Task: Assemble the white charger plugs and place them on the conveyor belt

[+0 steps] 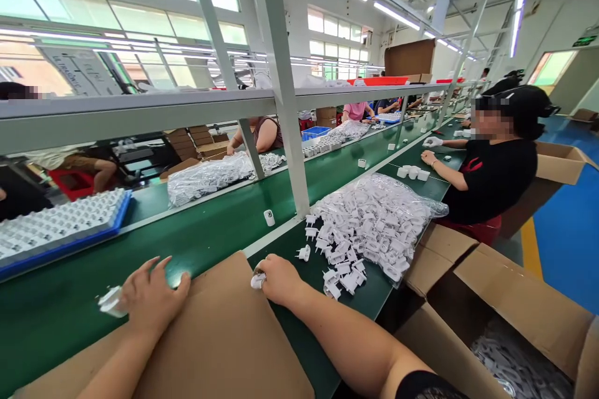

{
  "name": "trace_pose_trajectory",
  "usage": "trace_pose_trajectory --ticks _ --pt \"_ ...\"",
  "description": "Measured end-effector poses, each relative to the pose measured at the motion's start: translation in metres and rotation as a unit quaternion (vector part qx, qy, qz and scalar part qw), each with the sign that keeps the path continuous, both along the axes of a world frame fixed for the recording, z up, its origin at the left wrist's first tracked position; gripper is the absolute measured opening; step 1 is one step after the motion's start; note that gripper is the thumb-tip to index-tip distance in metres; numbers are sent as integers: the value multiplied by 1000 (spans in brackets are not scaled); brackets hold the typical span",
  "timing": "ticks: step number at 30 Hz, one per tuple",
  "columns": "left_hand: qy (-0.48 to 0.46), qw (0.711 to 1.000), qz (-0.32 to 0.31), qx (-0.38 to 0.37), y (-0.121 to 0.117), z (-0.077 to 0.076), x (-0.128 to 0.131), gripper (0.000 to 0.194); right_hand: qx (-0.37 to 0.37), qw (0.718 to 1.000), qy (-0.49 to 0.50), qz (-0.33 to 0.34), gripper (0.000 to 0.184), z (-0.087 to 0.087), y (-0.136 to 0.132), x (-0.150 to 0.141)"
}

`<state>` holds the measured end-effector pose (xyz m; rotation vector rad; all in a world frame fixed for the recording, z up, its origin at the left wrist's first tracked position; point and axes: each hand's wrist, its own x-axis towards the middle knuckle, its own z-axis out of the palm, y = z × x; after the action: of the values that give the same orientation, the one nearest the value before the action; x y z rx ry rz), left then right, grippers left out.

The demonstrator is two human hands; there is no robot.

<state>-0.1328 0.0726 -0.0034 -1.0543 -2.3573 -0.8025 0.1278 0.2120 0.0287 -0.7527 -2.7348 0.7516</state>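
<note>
My left hand [156, 296] is over the green conveyor belt, beside the cardboard sheet [210, 324], with its fingers spread. A white charger housing with metal pins [112, 302] is at its far side; the hand partly hides it, and whether they touch is unclear. My right hand [281, 280] is closed at the sheet's right edge around a small white plug part [257, 280], mostly covered by the fingers. To its right, a heap of white plug parts [365, 224] spills from a clear plastic bag, with one loose part [304, 253] nearby.
The green belt [210, 246] carries white pieces [269, 218]. A metal post [285, 87] stands ahead, under a shelf. A blue tray [126, 209] of white units is at left. Open cartons [524, 299] and a seated co-worker [500, 162] are at right.
</note>
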Motion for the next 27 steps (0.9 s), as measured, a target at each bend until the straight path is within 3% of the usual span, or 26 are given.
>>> trace_pose_trajectory --ticks 3,6,9,13,15,21,25,27 --pt "19 1000 -12 13 21 6 1 57 14 999 -32 3 33 1 -1 0" --pt "-84 994 -36 -54 55 10 1 58 20 998 -55 4 32 2 -1 2" --pt "-200 972 -40 -118 94 8 3 77 20 998 -64 0 33 6 -1 4" --pt "-209 965 -63 -143 139 6 14 109 8 998 -58 -6 37 8 -2 6" --pt "-227 959 -71 -154 155 9 19 113 -5 999 -51 -8 36 7 -1 6" --pt "-281 947 -54 -146 171 11 27 63 -64 998 21 -20 28 3 7 4" --pt "-281 954 2 -103 175 7 25 88 -134 983 112 -50 31 1 16 -3" --pt "-286 954 2 -92 176 10 25 84 -192 966 158 -66 31 0 18 -7"
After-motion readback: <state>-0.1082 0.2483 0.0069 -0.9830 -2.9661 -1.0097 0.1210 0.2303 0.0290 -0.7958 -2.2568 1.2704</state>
